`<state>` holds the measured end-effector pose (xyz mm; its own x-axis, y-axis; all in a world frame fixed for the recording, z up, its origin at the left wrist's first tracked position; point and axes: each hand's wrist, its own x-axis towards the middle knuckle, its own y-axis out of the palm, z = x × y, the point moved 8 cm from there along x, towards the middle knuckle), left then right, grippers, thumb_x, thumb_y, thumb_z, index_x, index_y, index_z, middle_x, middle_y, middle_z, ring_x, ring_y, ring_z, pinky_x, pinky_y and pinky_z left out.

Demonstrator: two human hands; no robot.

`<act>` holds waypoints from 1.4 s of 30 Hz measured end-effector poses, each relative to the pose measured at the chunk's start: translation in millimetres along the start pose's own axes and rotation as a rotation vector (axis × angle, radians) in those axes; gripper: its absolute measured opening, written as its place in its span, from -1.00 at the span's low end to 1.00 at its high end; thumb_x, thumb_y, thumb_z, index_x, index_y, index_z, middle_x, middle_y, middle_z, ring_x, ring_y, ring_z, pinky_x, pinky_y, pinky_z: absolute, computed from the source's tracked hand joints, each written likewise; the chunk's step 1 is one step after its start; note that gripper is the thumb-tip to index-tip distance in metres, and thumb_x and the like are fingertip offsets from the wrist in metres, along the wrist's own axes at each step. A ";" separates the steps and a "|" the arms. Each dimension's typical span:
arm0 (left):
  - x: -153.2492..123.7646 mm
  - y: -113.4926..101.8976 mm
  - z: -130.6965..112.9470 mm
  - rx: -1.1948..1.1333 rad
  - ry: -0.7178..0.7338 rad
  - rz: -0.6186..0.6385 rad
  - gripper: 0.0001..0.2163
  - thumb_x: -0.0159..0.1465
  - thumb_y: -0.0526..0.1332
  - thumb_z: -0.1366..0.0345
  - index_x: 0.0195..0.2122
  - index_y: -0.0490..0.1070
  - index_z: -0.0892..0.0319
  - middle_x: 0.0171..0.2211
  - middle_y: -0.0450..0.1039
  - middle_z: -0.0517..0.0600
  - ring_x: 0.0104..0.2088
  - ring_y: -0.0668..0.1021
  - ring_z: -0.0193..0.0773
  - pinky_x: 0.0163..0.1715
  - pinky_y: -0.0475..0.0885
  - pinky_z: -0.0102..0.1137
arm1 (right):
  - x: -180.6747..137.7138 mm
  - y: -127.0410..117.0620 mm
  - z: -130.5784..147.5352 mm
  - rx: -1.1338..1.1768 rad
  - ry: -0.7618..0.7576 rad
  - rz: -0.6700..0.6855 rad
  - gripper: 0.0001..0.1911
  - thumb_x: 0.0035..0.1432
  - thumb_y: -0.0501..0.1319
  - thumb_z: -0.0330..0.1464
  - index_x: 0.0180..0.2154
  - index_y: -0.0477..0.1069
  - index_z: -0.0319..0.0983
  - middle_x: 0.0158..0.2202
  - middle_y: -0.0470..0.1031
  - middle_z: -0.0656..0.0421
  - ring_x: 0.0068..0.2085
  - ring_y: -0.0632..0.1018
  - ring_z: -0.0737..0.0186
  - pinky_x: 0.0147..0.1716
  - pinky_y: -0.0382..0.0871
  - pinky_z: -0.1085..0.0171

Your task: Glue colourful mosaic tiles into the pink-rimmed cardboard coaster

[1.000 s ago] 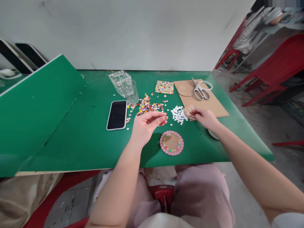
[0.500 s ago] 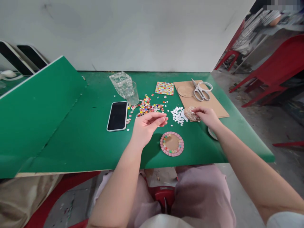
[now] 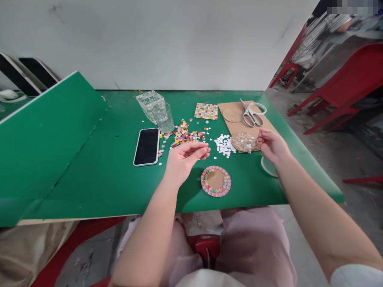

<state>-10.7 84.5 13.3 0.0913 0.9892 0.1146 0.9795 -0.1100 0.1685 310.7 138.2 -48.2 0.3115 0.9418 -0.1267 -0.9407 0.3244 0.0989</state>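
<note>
My left hand (image 3: 186,156) hovers over the green table (image 3: 104,167), fingers curled and thumb pressed to the fingertips; whatever they pinch is too small to see. Just below it lies a round coaster (image 3: 216,181) with a pink tile rim and a bare brown middle. My right hand (image 3: 271,145) is beside the right edge of a round disc covered with pale tiles (image 3: 244,142), fingers curled in, apart from the disc. A heap of white tiles (image 3: 224,144) lies left of that disc, and a heap of coloured tiles (image 3: 184,134) lies farther left.
A phone (image 3: 146,146) lies face up left of the tiles, with a glass (image 3: 165,116) and a clear container (image 3: 149,101) behind it. A coloured mosaic square (image 3: 206,111), a cardboard sheet (image 3: 267,124) with scissors (image 3: 251,112) and a white round object (image 3: 266,167) are at right. Red chairs (image 3: 344,91) stand beyond.
My right hand has drawn back to the right off the pale-tiled disc, which now shows whole. My left hand has stayed in place.
</note>
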 end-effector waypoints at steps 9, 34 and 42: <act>0.6 -0.4 0.8 -0.006 0.007 -0.004 -0.86 0.07 0.33 0.29 -0.34 0.53 0.19 -0.43 0.58 -0.01 -0.44 0.60 -0.30 -0.37 0.53 -0.39 | -22.6 -15.1 11.6 -0.055 -0.014 -0.054 -0.79 -0.20 0.21 -0.37 -0.38 0.38 -0.21 -0.54 0.33 0.27 -0.59 0.31 0.44 -0.64 0.16 0.41; -0.6 1.1 -4.7 -0.041 0.119 -0.060 -0.85 0.10 0.31 0.31 -0.28 0.53 0.15 -0.39 0.59 -0.03 -0.37 0.61 -0.32 -0.41 0.52 -0.48 | -130.0 59.0 99.5 -0.822 -0.421 0.042 -0.79 0.08 0.18 -0.27 -0.27 0.55 -0.13 -0.35 0.46 0.16 -0.41 0.41 0.28 -0.49 0.23 0.29; -6.0 -11.3 -15.9 -0.015 0.190 -0.147 -0.89 0.07 0.33 0.34 -0.34 0.57 0.12 -0.38 0.60 -0.04 -0.40 0.59 -0.32 -0.41 0.52 -0.47 | -128.9 145.6 108.9 -0.559 -0.520 0.339 -0.88 0.11 0.19 -0.33 -0.33 0.50 -0.15 -0.38 0.44 0.21 -0.50 0.36 0.41 -0.57 0.21 0.36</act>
<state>-25.2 78.3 26.2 -0.0889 0.9589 0.2696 0.9769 0.0311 0.2116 148.2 73.7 90.0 -0.1071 0.9457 0.3069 -0.8797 0.0537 -0.4724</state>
